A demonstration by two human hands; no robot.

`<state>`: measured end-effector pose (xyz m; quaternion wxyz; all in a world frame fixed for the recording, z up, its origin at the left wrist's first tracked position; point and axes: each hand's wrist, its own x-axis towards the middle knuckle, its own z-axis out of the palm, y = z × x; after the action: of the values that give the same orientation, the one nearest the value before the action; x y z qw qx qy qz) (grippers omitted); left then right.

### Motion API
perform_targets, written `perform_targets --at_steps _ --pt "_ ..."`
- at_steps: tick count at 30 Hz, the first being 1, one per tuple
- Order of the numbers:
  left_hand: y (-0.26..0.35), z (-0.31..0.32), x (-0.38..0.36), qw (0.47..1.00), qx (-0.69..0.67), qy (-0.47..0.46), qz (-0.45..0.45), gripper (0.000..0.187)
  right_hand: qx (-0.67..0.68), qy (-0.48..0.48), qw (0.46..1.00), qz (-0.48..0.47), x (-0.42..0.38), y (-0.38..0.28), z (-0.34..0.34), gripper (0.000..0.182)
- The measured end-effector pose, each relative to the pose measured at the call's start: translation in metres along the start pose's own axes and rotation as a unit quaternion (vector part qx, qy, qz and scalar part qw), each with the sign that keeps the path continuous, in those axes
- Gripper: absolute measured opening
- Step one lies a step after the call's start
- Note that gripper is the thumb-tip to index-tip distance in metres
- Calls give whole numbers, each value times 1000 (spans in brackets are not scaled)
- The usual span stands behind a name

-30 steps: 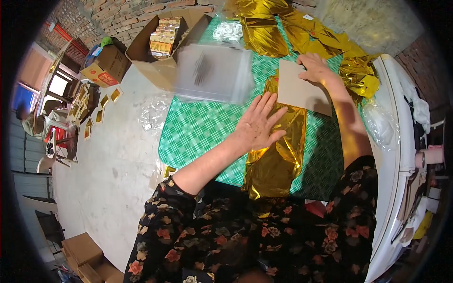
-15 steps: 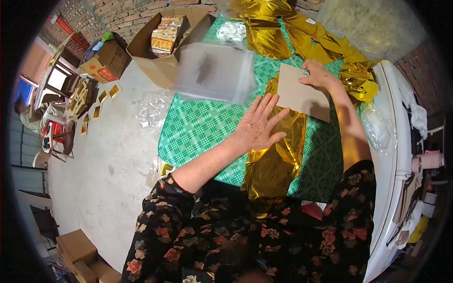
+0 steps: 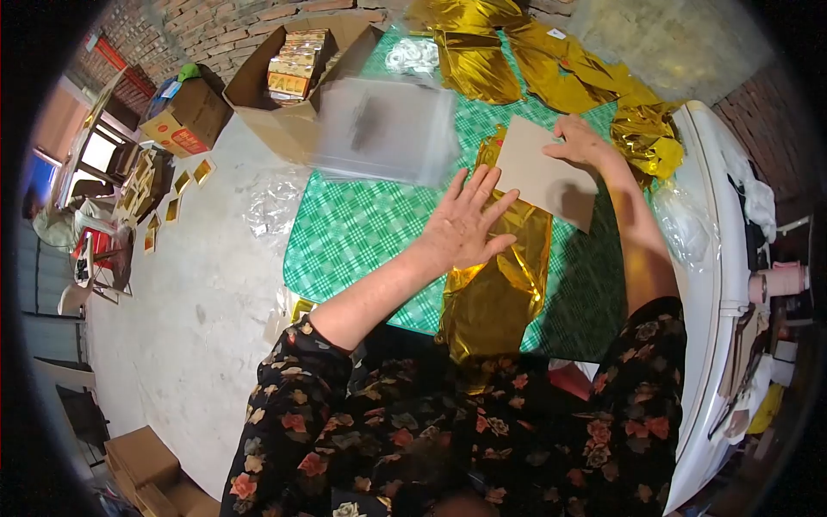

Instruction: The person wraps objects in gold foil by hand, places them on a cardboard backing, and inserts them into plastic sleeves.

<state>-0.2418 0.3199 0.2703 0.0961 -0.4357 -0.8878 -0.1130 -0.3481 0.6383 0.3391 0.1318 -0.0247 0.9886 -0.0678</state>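
A long gold foil sheet (image 3: 495, 306) runs down the table and over its near edge toward my lap. My left hand (image 3: 461, 226) lies on it palm down with its fingers spread. A plain beige cardboard sheet (image 3: 543, 168) covers part of the foil beyond that hand. My right hand (image 3: 586, 142) holds the cardboard at its far right edge, with the thumb on top and the fingertips partly hidden. To the left of the cardboard sits a stack of clear plastic bags (image 3: 383, 129).
A green checked cloth (image 3: 362, 228) covers the table. More gold foil (image 3: 482, 65) lies at the back beside white coiled material (image 3: 412, 56). An open carton (image 3: 289, 125) with packed items stands at the back left. A white appliance (image 3: 711, 215) borders the right side.
The whole view has shifted slightly. The cardboard has turned a little and its near right corner has moved toward me. Both hands keep nearly the same pose.
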Motion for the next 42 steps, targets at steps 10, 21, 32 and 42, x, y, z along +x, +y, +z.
perform_targets --at_steps 10,21,32,42 --pt "-2 3 1 1000 -7 -5 1 74 -63 109 985 117 -66 75 35 76" --pt "-4 3 0 1000 -2 2 13 73 -12 137 990 13 -74 51 45 63" --pt "-6 8 -1 997 6 71 43 66 104 137 981 -88 -92 -33 56 63" --pt "-2 -13 9 994 -65 77 48 47 74 171 974 -132 -91 -65 69 70"
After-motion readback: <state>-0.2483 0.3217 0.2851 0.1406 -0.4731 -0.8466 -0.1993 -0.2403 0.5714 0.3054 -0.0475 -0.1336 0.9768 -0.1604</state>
